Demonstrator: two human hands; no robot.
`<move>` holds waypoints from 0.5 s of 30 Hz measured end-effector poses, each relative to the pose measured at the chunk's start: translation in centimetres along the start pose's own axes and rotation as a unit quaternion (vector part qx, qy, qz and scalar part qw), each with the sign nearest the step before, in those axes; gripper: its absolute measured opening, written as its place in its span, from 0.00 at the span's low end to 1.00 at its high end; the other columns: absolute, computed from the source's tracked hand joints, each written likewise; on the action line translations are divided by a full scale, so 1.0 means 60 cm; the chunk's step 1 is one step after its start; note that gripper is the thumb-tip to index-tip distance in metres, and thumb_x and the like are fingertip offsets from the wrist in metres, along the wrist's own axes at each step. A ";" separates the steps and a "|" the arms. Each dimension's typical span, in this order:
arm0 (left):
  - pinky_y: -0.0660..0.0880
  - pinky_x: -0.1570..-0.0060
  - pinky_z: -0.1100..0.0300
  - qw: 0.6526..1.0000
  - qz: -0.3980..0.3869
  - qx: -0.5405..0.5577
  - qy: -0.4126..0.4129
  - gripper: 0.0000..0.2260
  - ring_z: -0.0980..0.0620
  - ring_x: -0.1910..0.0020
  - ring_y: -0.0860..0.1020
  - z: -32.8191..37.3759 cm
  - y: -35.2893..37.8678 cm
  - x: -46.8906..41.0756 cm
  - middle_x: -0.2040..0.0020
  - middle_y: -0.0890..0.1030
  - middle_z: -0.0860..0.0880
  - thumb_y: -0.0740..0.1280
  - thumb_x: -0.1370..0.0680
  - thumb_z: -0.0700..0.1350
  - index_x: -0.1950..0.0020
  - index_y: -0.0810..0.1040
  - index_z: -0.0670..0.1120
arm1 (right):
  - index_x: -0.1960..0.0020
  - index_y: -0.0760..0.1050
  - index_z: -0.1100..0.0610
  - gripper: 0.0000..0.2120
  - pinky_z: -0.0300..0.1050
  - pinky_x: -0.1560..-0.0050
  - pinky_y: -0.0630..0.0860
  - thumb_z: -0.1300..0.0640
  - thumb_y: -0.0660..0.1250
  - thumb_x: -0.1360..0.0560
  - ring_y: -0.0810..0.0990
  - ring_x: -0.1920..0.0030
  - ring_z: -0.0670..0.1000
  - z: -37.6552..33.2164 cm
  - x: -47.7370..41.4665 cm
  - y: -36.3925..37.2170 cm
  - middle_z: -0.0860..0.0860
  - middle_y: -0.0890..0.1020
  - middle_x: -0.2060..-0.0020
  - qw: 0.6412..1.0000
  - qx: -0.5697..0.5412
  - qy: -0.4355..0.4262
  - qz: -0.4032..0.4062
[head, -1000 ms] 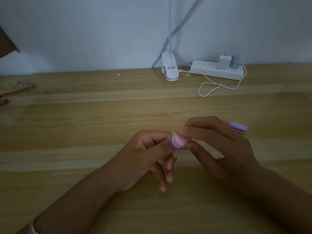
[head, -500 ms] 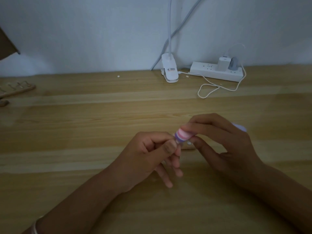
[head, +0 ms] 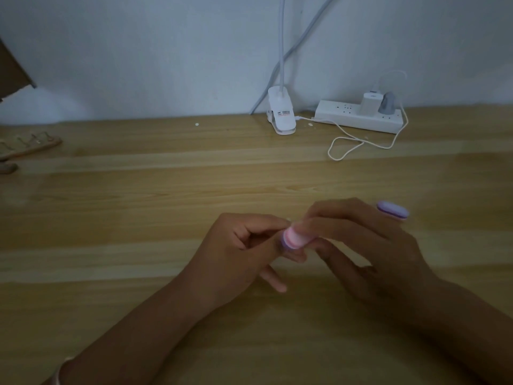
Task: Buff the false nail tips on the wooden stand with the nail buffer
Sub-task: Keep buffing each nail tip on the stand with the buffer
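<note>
A pale bracelet point(head: 59, 375) circled the left wrist at the bottom edge. Above it, over the wooden table point(head: 138, 218), the left hand point(head: 238, 254) was curled, thumb and forefinger drawn together against the near end of the nail buffer point(head: 293, 240); whether they pinched anything, I could not tell. The right hand point(head: 369, 254) gripped the buffer across its middle, fingers wrapped over the pink and purple layers, with the lilac far end jutting out past the knuckles. Well apart, at the far left edge, lay the wooden stand point(head: 30, 147) with its wire clips; no nail tips could be made out there. By the wall stood a white lamp clip point(head: 281, 118) whose label was too blurred to read, and a power strip point(head: 358, 118) carrying a white charger point(head: 370, 102) and a grey plug point(head: 387, 104).
</note>
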State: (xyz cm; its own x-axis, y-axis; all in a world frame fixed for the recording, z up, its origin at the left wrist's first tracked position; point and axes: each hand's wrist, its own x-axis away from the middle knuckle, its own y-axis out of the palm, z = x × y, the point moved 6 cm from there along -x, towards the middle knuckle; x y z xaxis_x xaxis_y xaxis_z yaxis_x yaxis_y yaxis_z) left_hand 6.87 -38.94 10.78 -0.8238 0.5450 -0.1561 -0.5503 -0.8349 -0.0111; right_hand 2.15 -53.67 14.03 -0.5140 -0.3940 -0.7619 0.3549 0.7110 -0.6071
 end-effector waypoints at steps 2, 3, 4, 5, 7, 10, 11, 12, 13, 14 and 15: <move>0.81 0.72 0.56 1.000 0.010 -0.010 -0.012 0.11 0.46 0.56 0.85 -0.005 -0.001 0.001 0.59 0.84 0.41 0.67 0.25 0.41 0.47 0.83 0.37 | 0.43 0.81 0.58 0.12 0.33 0.41 0.71 0.70 0.69 0.23 0.80 0.47 0.48 0.013 -0.001 0.000 0.54 0.82 0.49 1.000 0.026 0.005 -0.006; 0.81 0.72 0.56 1.000 0.013 -0.013 -0.016 0.11 0.46 0.57 0.85 -0.007 -0.001 0.000 0.59 0.84 0.41 0.67 0.25 0.41 0.48 0.83 0.37 | 0.44 0.82 0.60 0.12 0.34 0.42 0.71 0.71 0.70 0.25 0.81 0.48 0.48 0.017 -0.001 0.000 0.54 0.82 0.49 0.999 0.030 0.014 -0.008; 0.80 0.72 0.56 1.000 0.015 -0.017 -0.016 0.11 0.46 0.57 0.85 -0.008 -0.001 0.001 0.59 0.84 0.40 0.67 0.26 0.41 0.48 0.83 0.37 | 0.44 0.82 0.60 0.11 0.35 0.42 0.72 0.71 0.70 0.24 0.81 0.47 0.48 0.017 -0.001 0.002 0.53 0.81 0.48 0.999 0.023 0.020 -0.012; 0.80 0.72 0.57 1.000 0.014 -0.018 -0.015 0.11 0.46 0.58 0.85 -0.007 0.000 0.001 0.59 0.84 0.40 0.67 0.26 0.42 0.48 0.83 0.38 | 0.44 0.83 0.59 0.10 0.37 0.42 0.73 0.68 0.69 0.22 0.80 0.46 0.48 0.011 0.001 0.007 0.53 0.81 0.47 1.000 0.007 0.021 -0.020; 0.80 0.72 0.57 1.000 0.014 -0.015 -0.012 0.11 0.46 0.59 0.85 -0.006 0.001 0.000 0.58 0.84 0.40 0.67 0.28 0.43 0.49 0.83 0.40 | 0.43 0.83 0.59 0.09 0.42 0.43 0.74 0.62 0.64 0.17 0.79 0.43 0.46 -0.005 0.008 0.019 0.52 0.80 0.44 0.999 -0.018 0.007 -0.045; 0.81 0.72 0.57 0.999 0.021 -0.031 -0.010 0.12 0.44 0.59 0.84 -0.009 -0.001 -0.001 0.59 0.84 0.40 0.67 0.27 0.43 0.47 0.83 0.39 | 0.45 0.83 0.61 0.09 0.36 0.43 0.72 0.67 0.65 0.20 0.78 0.44 0.40 0.008 0.003 0.011 0.54 0.80 0.46 0.998 0.004 0.009 -0.061; 0.81 0.72 0.56 0.999 0.025 -0.031 -0.012 0.12 0.45 0.59 0.84 -0.010 -0.002 -0.001 0.60 0.84 0.40 0.67 0.26 0.42 0.47 0.83 0.37 | 0.46 0.83 0.61 0.09 0.35 0.43 0.71 0.70 0.67 0.22 0.80 0.46 0.43 0.018 -0.001 0.003 0.54 0.81 0.47 0.998 0.023 0.021 -0.049; 0.81 0.72 0.56 0.999 0.026 -0.030 -0.013 0.12 0.45 0.59 0.84 -0.011 -0.003 -0.001 0.61 0.83 0.39 0.67 0.26 0.41 0.47 0.83 0.37 | 0.46 0.83 0.61 0.10 0.34 0.43 0.71 0.72 0.68 0.24 0.80 0.47 0.46 0.025 -0.002 -0.001 0.54 0.81 0.48 0.998 0.029 0.031 -0.040; 0.81 0.72 0.56 0.999 0.024 -0.026 -0.014 0.10 0.45 0.59 0.84 -0.010 -0.001 -0.002 0.61 0.83 0.40 0.68 0.25 0.41 0.48 0.83 0.37 | 0.46 0.82 0.61 0.11 0.35 0.43 0.72 0.72 0.68 0.24 0.81 0.47 0.48 0.023 -0.004 0.001 0.54 0.81 0.48 0.998 0.024 0.033 -0.039; 0.80 0.72 0.56 0.999 0.019 -0.026 -0.011 0.08 0.45 0.59 0.84 -0.009 -0.001 -0.001 0.60 0.84 0.40 0.69 0.25 0.40 0.49 0.84 0.40 | 0.45 0.82 0.60 0.11 0.38 0.44 0.74 0.71 0.68 0.23 0.81 0.46 0.50 0.015 -0.001 0.007 0.54 0.81 0.47 0.999 0.010 0.026 -0.038; 0.80 0.72 0.57 1.000 0.013 -0.020 -0.008 0.05 0.45 0.59 0.84 -0.008 0.001 -0.001 0.60 0.84 0.41 0.70 0.25 0.39 0.50 0.84 0.42 | 0.43 0.82 0.59 0.11 0.40 0.44 0.75 0.69 0.66 0.21 0.81 0.46 0.51 0.003 0.004 0.015 0.54 0.80 0.45 0.999 -0.003 0.015 -0.038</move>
State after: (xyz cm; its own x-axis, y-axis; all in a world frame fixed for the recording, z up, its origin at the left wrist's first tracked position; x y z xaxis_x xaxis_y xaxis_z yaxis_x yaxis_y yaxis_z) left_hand 6.93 -39.06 10.33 -0.8398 0.5242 -0.1413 -0.5233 -0.8509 -0.0468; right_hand 2.46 -53.25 13.26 -0.5629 -0.4284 -0.7069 0.3091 0.6841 -0.6607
